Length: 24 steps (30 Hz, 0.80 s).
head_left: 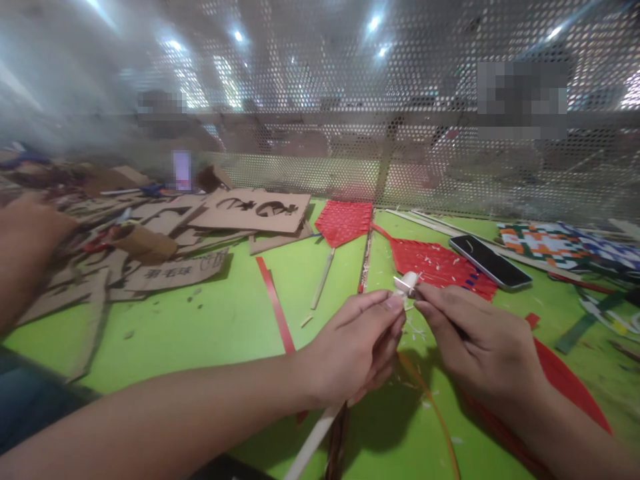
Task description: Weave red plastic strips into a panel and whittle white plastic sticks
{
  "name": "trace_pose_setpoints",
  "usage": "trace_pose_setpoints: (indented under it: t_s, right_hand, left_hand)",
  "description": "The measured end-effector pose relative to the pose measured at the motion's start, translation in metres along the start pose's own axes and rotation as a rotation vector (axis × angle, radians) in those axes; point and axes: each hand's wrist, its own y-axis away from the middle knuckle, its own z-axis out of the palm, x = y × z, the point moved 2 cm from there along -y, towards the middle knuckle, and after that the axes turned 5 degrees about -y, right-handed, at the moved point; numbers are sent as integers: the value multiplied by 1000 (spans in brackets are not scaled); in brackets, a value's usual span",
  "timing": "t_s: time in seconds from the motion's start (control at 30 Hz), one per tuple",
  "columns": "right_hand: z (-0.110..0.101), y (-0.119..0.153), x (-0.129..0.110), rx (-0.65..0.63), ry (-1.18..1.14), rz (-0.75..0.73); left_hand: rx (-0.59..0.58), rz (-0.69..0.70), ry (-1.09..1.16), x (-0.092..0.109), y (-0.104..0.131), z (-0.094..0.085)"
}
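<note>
My left hand (357, 343) is closed around a pale, thin stick (316, 440), which slants down toward the bottom edge. Above my left fingertips shows a small white rounded piece (411, 277); whether it is the stick's own end I cannot tell. My right hand (483, 333) pinches a thin, shiny blade-like piece (403, 283) against this white part. White shavings (417, 328) lie below and around both hands. Just behind my hands is a red woven piece (425, 259), also sprinkled with shavings.
A phone (490, 261) lies to the right, near a multicoloured woven sheet (540, 244). Another red woven piece (345, 222) and a red strip (276, 303) are on the green table (200, 347). Cut cardboard (235, 208) is heaped left, by another person's arm (30, 247). Perforated metal (300, 133) stands behind.
</note>
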Motion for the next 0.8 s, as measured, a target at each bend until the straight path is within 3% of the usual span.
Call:
trace_pose_setpoints:
  t_s: [0.43, 0.5, 0.67, 0.73, 0.8]
  right_hand:
    - [8, 0, 14, -34, 38, 11]
    - [-2, -1, 27, -6, 95, 73]
    - [-42, -7, 52, 254, 268, 270]
    - [-40, -8, 47, 216, 216, 275]
    - [-26, -6, 35, 102, 115, 212]
  left_hand:
    - [50, -36, 127, 0, -3, -1]
    - [55, -22, 116, 5, 3, 2]
    - [81, 110, 66, 25, 19, 5]
    - [87, 155, -10, 26, 18, 3]
    - [104, 107, -87, 21, 14, -1]
